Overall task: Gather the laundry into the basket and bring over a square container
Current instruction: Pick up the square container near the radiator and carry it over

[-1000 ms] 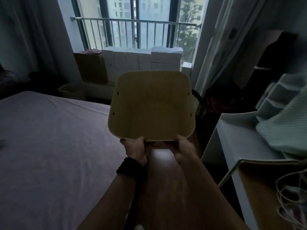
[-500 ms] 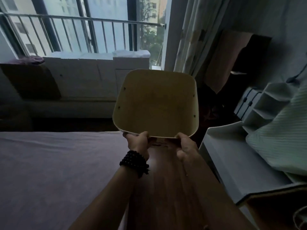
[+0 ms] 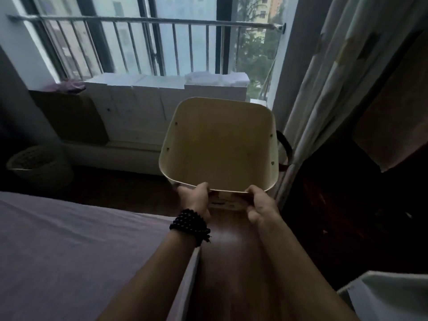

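both hands on near rim of square container (image 3: 220,147), left hand (image 3: 195,196) and right hand (image 3: 260,203) each pinching edge, thumbs on top. container held out in mid-air over floor (image 3: 231,262) between bed (image 3: 69,251) and curtain (image 3: 324,100), opening tipped toward camera so empty inside shows, probably carry grip. round basket (image 3: 39,164) sits far left by window, no laundry visible in it from here

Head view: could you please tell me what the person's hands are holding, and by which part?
Both the left hand and right hand grip the near rim of the empty cream square container.
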Tool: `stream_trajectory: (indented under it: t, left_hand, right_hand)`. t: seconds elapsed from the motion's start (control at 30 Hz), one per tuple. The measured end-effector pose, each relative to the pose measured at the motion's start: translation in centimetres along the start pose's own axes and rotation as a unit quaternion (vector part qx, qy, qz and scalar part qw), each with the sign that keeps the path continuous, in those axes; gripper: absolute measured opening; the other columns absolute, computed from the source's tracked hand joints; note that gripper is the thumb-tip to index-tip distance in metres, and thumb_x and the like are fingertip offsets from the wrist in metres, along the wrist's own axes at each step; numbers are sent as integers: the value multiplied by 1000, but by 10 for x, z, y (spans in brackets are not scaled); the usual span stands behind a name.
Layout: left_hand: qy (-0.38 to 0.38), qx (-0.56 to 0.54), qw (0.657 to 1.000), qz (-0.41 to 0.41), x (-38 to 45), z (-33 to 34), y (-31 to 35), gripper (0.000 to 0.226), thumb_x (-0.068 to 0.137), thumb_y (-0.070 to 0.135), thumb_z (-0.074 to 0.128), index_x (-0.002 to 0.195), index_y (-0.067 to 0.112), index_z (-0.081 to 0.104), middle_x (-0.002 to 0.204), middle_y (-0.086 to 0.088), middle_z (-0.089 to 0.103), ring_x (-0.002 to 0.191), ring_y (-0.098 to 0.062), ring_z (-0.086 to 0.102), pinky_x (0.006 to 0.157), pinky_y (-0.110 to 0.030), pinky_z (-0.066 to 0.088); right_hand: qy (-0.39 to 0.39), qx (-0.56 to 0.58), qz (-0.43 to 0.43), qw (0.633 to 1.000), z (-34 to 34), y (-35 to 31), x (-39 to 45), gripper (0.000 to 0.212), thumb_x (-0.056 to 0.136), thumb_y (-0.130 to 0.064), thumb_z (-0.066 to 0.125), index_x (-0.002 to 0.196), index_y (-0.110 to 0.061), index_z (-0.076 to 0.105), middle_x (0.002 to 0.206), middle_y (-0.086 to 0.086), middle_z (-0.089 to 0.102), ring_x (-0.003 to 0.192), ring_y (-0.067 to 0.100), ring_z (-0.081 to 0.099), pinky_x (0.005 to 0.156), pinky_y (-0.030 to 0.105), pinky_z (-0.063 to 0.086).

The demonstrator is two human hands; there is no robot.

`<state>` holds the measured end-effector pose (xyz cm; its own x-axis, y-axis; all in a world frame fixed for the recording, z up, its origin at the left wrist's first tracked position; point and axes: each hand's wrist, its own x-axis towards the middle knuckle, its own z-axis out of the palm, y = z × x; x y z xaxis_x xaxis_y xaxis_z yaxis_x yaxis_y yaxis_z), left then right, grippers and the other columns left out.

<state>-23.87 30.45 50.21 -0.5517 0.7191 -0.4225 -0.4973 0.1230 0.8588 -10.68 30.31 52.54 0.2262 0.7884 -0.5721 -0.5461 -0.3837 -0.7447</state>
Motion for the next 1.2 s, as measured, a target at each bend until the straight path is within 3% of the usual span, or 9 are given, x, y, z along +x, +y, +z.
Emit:
stream_trajectory:
  t: [0.13,0.27,0.5,0.6,0.77,0.87,0.97,1.1,1.2]
  left_hand:
    - [40,-16,999,12,83,44,30,60,72,-5,64,130,3,47,122,-19,64,105,-36,68,90,-54,57]
    - [92,-37,995,22,164,91,49,57,75,-6,64,127,6,45,124,-17,61,107,-35,66,91,-54,57]
    - [163,-42,985,24,354,167,68,41,73,-1,66,104,12,44,116,-17,61,106,-33,64,97,-51,54]
    - [193,-66,979,18,425,192,93,42,73,-3,66,105,12,44,111,-15,61,96,-30,64,93,-53,56]
    - [241,-107,965,14,501,196,144,42,76,-7,62,108,12,44,110,-11,58,81,-22,60,81,-52,60]
    - [282,-136,949,27,545,183,173,41,78,-8,61,110,11,45,115,-11,55,87,-23,60,77,-47,61]
    - [327,-171,928,43,596,164,197,45,80,-12,58,120,4,45,119,-14,55,87,-22,61,65,-40,60]
    - [371,-216,900,74,679,147,232,53,81,-16,54,131,-1,47,128,-18,57,113,-35,61,64,-41,63]
    - [401,-254,876,85,730,139,259,38,82,-17,53,116,-1,50,113,-16,57,98,-31,62,50,-33,61]
  right_hand:
    - [-37,-26,21,999,74,-30,71,12,81,12,53,73,4,57,71,12,53,63,20,55,69,39,57]
    - [-73,-41,30,996,141,-54,147,25,82,14,54,106,9,59,76,14,56,66,21,59,49,34,59]
    - [-99,-97,49,989,283,-72,303,26,81,12,56,107,13,58,103,26,59,97,36,66,90,58,56]
    - [-101,-138,61,983,353,-80,364,36,80,11,56,116,14,56,109,26,60,106,39,67,93,58,55]
    - [-164,-163,103,967,458,-75,417,8,84,13,54,91,11,58,95,20,59,72,24,62,89,50,57]
    - [-202,-190,124,953,517,-56,437,40,84,10,54,123,18,51,116,30,62,89,39,69,88,55,57]
    - [-246,-229,159,928,586,-29,456,47,80,10,54,126,20,50,117,32,64,106,46,68,87,56,58]
    - [-308,-255,199,895,688,5,502,37,77,8,55,112,20,56,93,24,63,75,37,71,68,39,62]
    - [-335,-293,208,871,762,23,523,8,76,6,56,83,9,56,53,10,58,38,22,59,41,24,51]
